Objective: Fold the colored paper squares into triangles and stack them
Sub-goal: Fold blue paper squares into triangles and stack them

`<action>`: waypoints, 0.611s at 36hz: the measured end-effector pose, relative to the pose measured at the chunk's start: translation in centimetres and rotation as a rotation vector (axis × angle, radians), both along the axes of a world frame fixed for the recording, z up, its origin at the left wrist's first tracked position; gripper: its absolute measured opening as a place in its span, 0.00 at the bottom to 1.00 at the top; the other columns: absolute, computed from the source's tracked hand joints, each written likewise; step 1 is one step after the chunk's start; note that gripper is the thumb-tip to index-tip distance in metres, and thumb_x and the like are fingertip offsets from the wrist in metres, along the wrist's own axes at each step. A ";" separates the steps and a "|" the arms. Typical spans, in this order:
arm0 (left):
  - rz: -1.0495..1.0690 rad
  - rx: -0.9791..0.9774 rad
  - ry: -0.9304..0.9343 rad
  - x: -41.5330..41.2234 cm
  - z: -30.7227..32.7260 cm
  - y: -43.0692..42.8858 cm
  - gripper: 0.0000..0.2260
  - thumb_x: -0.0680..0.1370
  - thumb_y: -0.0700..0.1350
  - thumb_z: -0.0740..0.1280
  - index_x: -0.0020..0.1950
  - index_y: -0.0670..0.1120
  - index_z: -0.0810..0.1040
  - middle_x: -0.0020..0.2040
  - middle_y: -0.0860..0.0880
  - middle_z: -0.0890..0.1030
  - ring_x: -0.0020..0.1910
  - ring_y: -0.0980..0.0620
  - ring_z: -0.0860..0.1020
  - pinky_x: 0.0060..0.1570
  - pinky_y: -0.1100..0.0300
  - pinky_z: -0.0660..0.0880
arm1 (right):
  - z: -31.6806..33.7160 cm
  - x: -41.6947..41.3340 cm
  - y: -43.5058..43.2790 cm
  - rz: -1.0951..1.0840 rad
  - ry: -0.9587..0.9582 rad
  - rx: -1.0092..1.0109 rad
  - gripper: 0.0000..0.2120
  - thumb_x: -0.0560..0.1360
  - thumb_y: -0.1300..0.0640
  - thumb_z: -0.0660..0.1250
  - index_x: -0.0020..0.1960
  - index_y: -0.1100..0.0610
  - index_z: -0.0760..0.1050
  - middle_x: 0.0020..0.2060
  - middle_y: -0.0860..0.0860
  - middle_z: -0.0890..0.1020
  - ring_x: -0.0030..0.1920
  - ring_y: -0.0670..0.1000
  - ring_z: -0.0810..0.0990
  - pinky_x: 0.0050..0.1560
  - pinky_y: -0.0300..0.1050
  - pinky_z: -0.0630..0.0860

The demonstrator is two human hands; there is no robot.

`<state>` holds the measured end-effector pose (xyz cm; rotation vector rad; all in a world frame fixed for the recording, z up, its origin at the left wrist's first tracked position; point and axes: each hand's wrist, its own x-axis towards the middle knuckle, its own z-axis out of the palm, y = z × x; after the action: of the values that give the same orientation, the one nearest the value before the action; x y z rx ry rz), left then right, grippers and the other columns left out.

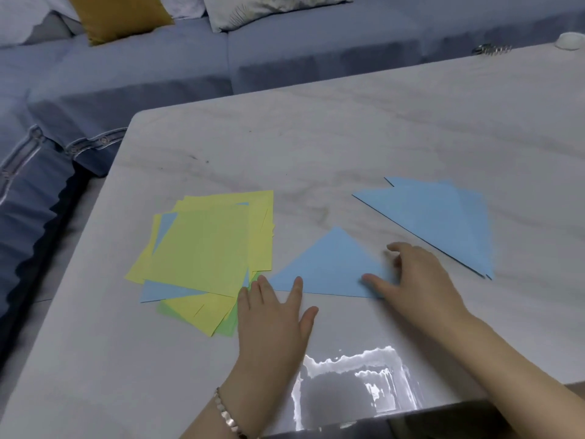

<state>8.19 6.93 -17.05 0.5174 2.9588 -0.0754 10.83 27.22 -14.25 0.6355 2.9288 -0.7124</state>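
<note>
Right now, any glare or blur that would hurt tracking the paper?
Head view: bright glare on the table, near edge, clear of the blue triangle; right hand slightly blurred at its corner; sofa behind soft; no hard shadows.

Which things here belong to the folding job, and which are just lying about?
Job: paper pile, blue triangle, triangle stack.
Lying about: metal clip, white round thing, mustard cushion, sofa.

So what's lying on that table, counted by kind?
Pile of unfolded squares: 1
Stack of blue triangles: 1
Single blue triangle: 1
Metal hair clip: 1
White round object: 1
Total: 5; sheets inside the piles cannot be counted.
</note>
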 end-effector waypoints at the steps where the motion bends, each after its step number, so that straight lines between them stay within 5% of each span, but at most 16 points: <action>1: 0.001 0.008 0.003 -0.1 0.1 -0.1 0.24 0.72 0.57 0.53 0.53 0.49 0.83 0.46 0.31 0.80 0.43 0.37 0.80 0.48 0.45 0.76 | -0.1 -0.8 -0.6 0.023 -0.076 0.035 0.34 0.69 0.39 0.68 0.67 0.55 0.63 0.58 0.53 0.72 0.60 0.55 0.68 0.58 0.48 0.66; 6: -0.020 0.237 0.062 -1.4 1.3 -1.7 0.18 0.72 0.52 0.55 0.41 0.47 0.82 0.43 0.43 0.82 0.35 0.42 0.79 0.39 0.53 0.75 | 0.1 -3.1 -2.2 0.051 -0.318 0.081 0.33 0.68 0.40 0.70 0.62 0.56 0.61 0.56 0.55 0.71 0.58 0.57 0.69 0.52 0.46 0.66; 10: 0.058 0.388 0.176 -3.6 1.9 -3.8 0.18 0.71 0.49 0.64 0.57 0.43 0.79 0.62 0.40 0.76 0.56 0.41 0.77 0.58 0.50 0.71 | -0.2 -2.9 -1.9 0.012 -0.282 -0.073 0.24 0.66 0.45 0.73 0.52 0.56 0.67 0.49 0.53 0.69 0.50 0.55 0.74 0.44 0.45 0.70; 12: 0.139 0.357 0.104 -4.7 2.2 -4.6 0.28 0.73 0.53 0.68 0.70 0.44 0.68 0.73 0.41 0.62 0.71 0.44 0.64 0.67 0.51 0.61 | -0.7 -2.2 -1.5 0.009 -0.131 -0.121 0.16 0.67 0.47 0.71 0.40 0.55 0.67 0.43 0.52 0.69 0.39 0.52 0.73 0.33 0.42 0.64; 14: 0.210 0.318 0.006 -5.4 2.0 -5.1 0.36 0.73 0.58 0.66 0.76 0.46 0.55 0.77 0.45 0.51 0.75 0.49 0.52 0.70 0.55 0.54 | -1.0 -1.6 -0.9 -0.028 0.034 -0.219 0.14 0.69 0.51 0.70 0.34 0.54 0.66 0.36 0.50 0.71 0.32 0.47 0.69 0.29 0.41 0.59; 18: 0.271 0.377 -0.092 -5.8 2.1 -5.7 0.36 0.74 0.57 0.65 0.76 0.47 0.53 0.77 0.49 0.55 0.75 0.53 0.54 0.68 0.59 0.57 | 0.0 -1.5 1.5 -0.288 0.307 -0.381 0.09 0.70 0.56 0.71 0.46 0.57 0.73 0.40 0.51 0.79 0.38 0.50 0.73 0.36 0.42 0.64; 22: 0.274 0.428 -0.114 -5.8 2.3 -6.1 0.30 0.76 0.54 0.65 0.74 0.48 0.59 0.75 0.52 0.60 0.73 0.54 0.59 0.67 0.60 0.60 | 0.9 -2.1 4.1 -0.472 0.326 -0.348 0.28 0.72 0.54 0.70 0.68 0.59 0.64 0.60 0.58 0.74 0.58 0.58 0.73 0.52 0.45 0.66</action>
<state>2.36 0.81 -14.80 0.1447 2.8985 0.6036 8.72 31.32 -13.33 1.2894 2.8199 -1.4561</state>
